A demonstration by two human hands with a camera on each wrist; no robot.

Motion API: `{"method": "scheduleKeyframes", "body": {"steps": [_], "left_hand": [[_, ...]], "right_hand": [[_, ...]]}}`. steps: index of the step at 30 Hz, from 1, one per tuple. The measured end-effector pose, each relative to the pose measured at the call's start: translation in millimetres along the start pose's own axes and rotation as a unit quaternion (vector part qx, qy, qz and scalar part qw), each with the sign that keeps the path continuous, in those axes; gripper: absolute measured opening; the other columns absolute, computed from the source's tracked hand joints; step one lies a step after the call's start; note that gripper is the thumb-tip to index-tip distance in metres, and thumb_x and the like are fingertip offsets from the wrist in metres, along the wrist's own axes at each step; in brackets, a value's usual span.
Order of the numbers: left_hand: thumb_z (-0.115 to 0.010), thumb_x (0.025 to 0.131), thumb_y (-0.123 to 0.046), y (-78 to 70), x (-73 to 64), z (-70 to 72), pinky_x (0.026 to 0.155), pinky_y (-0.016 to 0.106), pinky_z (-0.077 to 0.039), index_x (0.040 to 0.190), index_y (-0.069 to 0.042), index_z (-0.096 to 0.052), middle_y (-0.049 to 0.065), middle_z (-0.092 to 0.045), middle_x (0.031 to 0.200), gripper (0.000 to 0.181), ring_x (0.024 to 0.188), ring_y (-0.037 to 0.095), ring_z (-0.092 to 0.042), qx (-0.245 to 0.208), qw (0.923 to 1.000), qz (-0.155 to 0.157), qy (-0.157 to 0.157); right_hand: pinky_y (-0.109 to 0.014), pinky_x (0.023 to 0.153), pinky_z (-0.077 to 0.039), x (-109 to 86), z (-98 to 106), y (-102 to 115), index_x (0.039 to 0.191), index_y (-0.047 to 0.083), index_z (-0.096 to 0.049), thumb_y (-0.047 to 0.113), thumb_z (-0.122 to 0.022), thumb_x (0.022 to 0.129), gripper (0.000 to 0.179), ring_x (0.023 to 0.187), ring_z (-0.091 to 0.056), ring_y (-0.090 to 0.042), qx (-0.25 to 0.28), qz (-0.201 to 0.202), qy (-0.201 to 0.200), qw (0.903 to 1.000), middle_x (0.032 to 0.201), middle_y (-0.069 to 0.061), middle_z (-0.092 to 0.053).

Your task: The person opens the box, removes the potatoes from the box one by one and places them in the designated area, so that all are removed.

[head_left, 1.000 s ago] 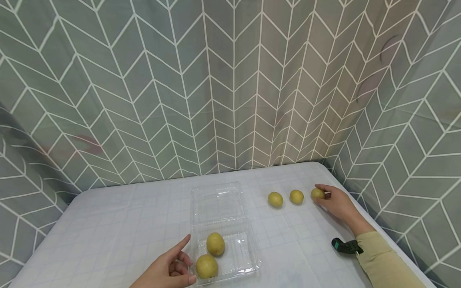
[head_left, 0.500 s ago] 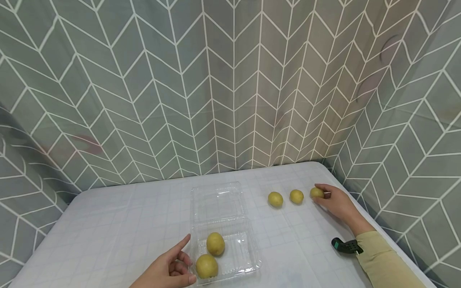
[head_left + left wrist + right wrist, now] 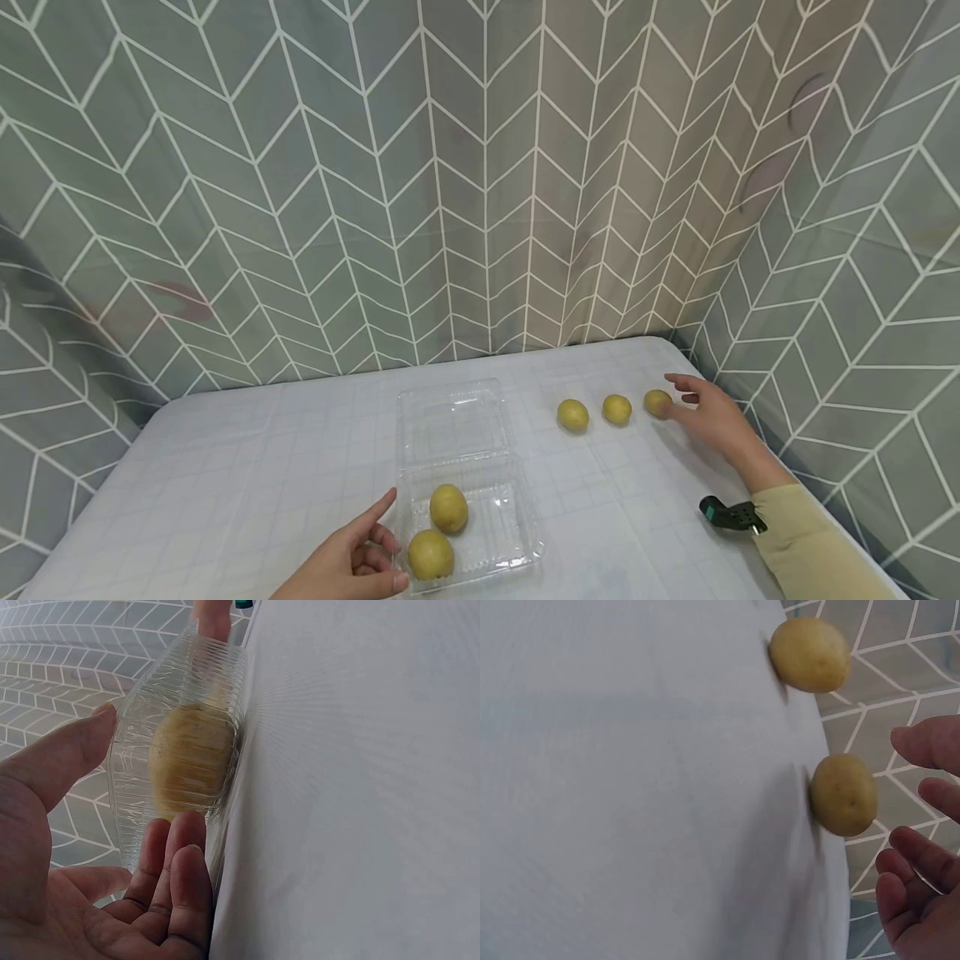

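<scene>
My left hand (image 3: 352,554) rests by the left side of an open, hinged clear plastic container (image 3: 495,575), its fingertips touching the wall. Inside lie two round yellow fruits, a rear one (image 3: 448,508) and a front one (image 3: 431,555). In the left wrist view a yellow fruit (image 3: 193,754) shows through the ridged wall (image 3: 135,787). My right hand (image 3: 708,417) stands apart from the rightmost yellow fruit (image 3: 657,402), thumb and fingers spread. The right wrist view shows a gap between this hand (image 3: 926,877) and the nearer fruit (image 3: 845,795).
Two more yellow fruits, a middle one (image 3: 617,410) and a left one (image 3: 573,416), line up with the rightmost. The container's lid (image 3: 453,421) lies folded back. A white cloth covers the table (image 3: 225,467); a patterned curtain (image 3: 480,208) hangs behind and at the sides.
My right hand has let go of the rightmost yellow fruit and drawn back slightly to the right, fingers opening. That fruit sits slightly further left. My left hand has stayed in place.
</scene>
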State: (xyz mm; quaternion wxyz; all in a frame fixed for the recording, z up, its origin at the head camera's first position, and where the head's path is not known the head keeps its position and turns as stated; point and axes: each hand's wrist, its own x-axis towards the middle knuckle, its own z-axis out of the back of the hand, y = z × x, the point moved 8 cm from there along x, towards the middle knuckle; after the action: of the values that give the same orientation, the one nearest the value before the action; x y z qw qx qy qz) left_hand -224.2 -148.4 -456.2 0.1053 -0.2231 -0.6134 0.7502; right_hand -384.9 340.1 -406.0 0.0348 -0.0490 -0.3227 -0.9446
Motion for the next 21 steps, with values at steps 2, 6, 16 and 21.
{"method": "scheduleKeyframes", "body": {"steps": [2,6,16,21], "left_hand": [[-0.077,0.088,-0.017,0.6,0.2,0.3,0.072,0.025,-0.054,0.156,0.003,-0.009,0.012,-0.053,0.105,0.098,0.086,0.021,-0.060,-0.002,1.0000,0.003,0.000],[-0.078,0.088,-0.018,1.0,0.6,0.9,0.072,0.025,-0.053,0.156,0.003,-0.010,0.012,-0.054,0.105,0.099,0.086,0.021,-0.060,-0.002,1.0000,0.007,-0.003],[-0.078,0.087,-0.018,2.3,0.5,1.4,0.072,0.025,-0.053,0.156,0.003,-0.010,0.011,-0.053,0.104,0.099,0.086,0.021,-0.059,0.000,0.9999,0.009,-0.008],[-0.078,0.088,-0.018,1.1,0.4,0.9,0.072,0.025,-0.053,0.156,0.003,-0.010,0.011,-0.053,0.105,0.098,0.086,0.021,-0.059,0.000,0.9999,0.009,-0.006]], "right_hand": [[-0.058,0.091,-0.045,-2.9,2.6,5.9,0.144,0.001,-0.045,0.043,-0.065,0.095,0.067,0.122,-0.048,-0.048,-0.004,0.008,-0.003,1.0000,0.139,-0.029,-0.046],[-0.059,0.092,-0.045,-7.8,5.2,20.1,0.144,0.001,-0.047,0.041,-0.066,0.095,0.065,0.120,-0.049,-0.048,-0.005,0.027,-0.013,0.9995,0.138,-0.029,-0.048],[-0.055,0.095,-0.045,-23.4,2.0,73.4,0.142,0.004,-0.051,0.026,-0.071,0.093,0.057,0.120,-0.053,-0.039,0.033,0.106,-0.028,0.9934,0.140,-0.021,-0.049],[-0.051,0.096,-0.046,-30.3,-8.3,101.3,0.142,0.008,-0.052,0.020,-0.073,0.091,0.056,0.119,-0.055,-0.035,0.053,0.127,-0.009,0.9904,0.139,-0.014,-0.051]]}}
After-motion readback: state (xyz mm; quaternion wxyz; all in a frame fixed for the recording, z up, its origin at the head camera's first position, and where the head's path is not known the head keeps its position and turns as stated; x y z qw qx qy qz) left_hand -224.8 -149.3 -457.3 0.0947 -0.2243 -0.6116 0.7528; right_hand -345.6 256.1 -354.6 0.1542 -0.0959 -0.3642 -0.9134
